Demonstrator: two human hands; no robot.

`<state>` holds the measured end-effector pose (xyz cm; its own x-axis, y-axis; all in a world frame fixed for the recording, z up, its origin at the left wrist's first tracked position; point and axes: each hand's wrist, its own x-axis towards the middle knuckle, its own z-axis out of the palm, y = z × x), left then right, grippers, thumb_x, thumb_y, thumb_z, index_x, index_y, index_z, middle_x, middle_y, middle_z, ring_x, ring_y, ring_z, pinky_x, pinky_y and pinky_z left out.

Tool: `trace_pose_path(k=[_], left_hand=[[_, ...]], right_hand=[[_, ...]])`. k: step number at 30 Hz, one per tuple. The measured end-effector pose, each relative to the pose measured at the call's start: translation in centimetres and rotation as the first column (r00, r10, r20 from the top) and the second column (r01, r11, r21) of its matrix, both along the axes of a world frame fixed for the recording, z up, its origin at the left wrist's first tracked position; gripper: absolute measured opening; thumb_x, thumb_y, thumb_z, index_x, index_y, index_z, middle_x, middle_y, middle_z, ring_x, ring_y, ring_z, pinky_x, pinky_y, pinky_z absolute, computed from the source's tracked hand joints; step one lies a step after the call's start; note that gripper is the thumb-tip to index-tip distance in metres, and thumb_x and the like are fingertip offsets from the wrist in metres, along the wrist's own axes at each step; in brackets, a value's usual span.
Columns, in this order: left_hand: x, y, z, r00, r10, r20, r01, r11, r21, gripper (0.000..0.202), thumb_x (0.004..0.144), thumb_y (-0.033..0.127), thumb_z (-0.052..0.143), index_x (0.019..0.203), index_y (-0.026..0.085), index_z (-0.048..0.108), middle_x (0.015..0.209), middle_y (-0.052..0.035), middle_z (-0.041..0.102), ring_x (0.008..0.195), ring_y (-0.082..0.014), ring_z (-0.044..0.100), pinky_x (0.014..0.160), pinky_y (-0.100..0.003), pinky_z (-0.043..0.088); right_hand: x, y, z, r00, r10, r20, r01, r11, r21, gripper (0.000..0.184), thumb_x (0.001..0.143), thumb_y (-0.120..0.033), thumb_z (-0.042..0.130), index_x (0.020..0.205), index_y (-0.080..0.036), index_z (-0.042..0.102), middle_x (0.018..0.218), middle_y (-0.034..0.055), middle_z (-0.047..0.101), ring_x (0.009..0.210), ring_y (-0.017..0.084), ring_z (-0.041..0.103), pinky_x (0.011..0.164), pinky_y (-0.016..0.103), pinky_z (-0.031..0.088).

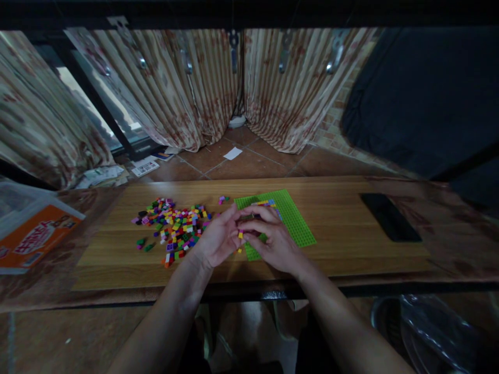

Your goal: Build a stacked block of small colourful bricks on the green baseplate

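My right hand [275, 241] reaches in over the green baseplate [298, 223], its thumb and fingers closed on a small yellow toy brick [240, 235]. Beside it, my left hand [221, 239] is turned palm up, fingers apart and partly hidden where the two hands meet. A bit of pink shows next to the yellow brick. On the baseplate, a row of yellow and blue bricks [270, 202] shows just beyond my fingers; the rest is covered by my right hand. Another yellow brick [239, 250] lies below the hands.
A pile of mixed coloured bricks [177, 223] spreads over the wooden board [335, 259] at the left, with a few loose ones [223, 199] behind my left hand. A black phone-like slab [390, 217] lies at the right. An orange-labelled plastic box [37, 228] stands far left.
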<state>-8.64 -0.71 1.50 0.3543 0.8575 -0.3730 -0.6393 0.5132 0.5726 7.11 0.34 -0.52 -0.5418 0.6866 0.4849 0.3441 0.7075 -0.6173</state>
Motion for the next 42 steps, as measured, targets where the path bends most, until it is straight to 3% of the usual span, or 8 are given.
trace_pose_path(k=[3,7,17,22,27,33,42], left_hand=[[0.05,-0.09,0.01,1.0,0.011,0.001,-0.011,1.0,0.011,0.042,0.098,0.037,0.033,0.109,0.01,0.064,0.084,-0.0087,0.067,0.065,-0.0129,0.062,0.059,-0.022,0.05],[0.09,-0.2,0.04,1.0,0.018,0.007,-0.018,1.0,0.002,0.041,0.099,0.035,0.033,0.097,0.01,0.066,0.081,-0.0075,0.065,0.064,-0.0114,0.061,0.057,-0.02,0.049],[0.13,-0.27,-0.12,1.0,0.011,-0.006,-0.011,0.999,0.046,0.031,0.094,0.036,0.045,0.096,0.013,0.066,0.09,-0.0079,0.066,0.071,-0.0129,0.061,0.06,-0.022,0.049],[-0.03,-0.53,-0.38,0.965,0.1,-0.241,-0.067,0.988,0.141,0.02,0.08,0.034,0.069,0.083,0.014,0.067,0.078,-0.0017,0.062,0.067,-0.0091,0.057,0.063,-0.02,0.048],[-0.3,-0.66,-0.83,0.899,0.071,-0.432,0.05,0.964,0.261,0.027,0.071,0.036,0.077,0.068,0.013,0.063,0.061,0.0038,0.051,0.05,-0.0041,0.039,0.046,-0.017,0.033],[-0.16,-0.65,-0.61,0.9,0.019,-0.435,0.101,0.963,0.251,0.026,0.068,0.034,0.079,0.073,0.012,0.067,0.06,0.0042,0.047,0.05,-0.004,0.036,0.045,-0.018,0.028],[-0.28,-0.76,-0.1,0.949,-0.003,-0.315,0.052,0.988,0.147,0.026,0.06,0.027,0.084,0.066,0.011,0.063,0.057,0.0056,0.043,0.046,-0.0019,0.031,0.042,-0.015,0.022]], right_hand=[[-0.12,-0.03,0.11,1.0,0.003,-0.017,-0.003,1.0,-0.009,0.014,0.087,-0.015,0.058,0.091,-0.025,0.067,0.122,0.0039,0.058,0.116,0.021,0.052,0.102,0.045,0.04],[-0.09,-0.04,0.13,0.999,0.03,-0.011,-0.031,0.999,-0.011,0.015,0.088,-0.017,0.059,0.097,-0.026,0.067,0.126,0.0049,0.055,0.119,0.021,0.049,0.104,0.046,0.039],[-0.13,-0.09,0.11,0.998,0.067,0.02,-0.067,0.998,0.0,0.009,0.089,-0.018,0.057,0.092,-0.023,0.063,0.127,0.0063,0.054,0.121,0.021,0.049,0.104,0.046,0.039],[0.15,-0.12,0.52,0.991,-0.066,-0.114,0.068,0.998,0.01,0.01,0.092,-0.02,0.055,0.094,-0.024,0.063,0.11,0.0056,0.063,0.11,0.02,0.056,0.097,0.041,0.044],[0.76,0.2,0.33,0.977,-0.091,-0.193,0.081,0.995,-0.06,0.009,0.09,-0.021,0.058,0.094,-0.024,0.066,0.091,0.0023,0.064,0.09,0.016,0.061,0.08,0.032,0.049],[0.75,0.21,0.07,0.965,-0.117,-0.233,0.093,0.989,-0.111,0.01,0.086,-0.021,0.064,0.095,-0.024,0.067,0.086,0.0003,0.064,0.081,0.014,0.061,0.074,0.028,0.049],[0.46,0.08,-0.04,0.953,-0.123,-0.277,0.073,0.98,-0.187,0.008,0.086,-0.028,0.063,0.088,-0.024,0.07,0.082,0.0004,0.066,0.078,0.015,0.061,0.073,0.03,0.05]])
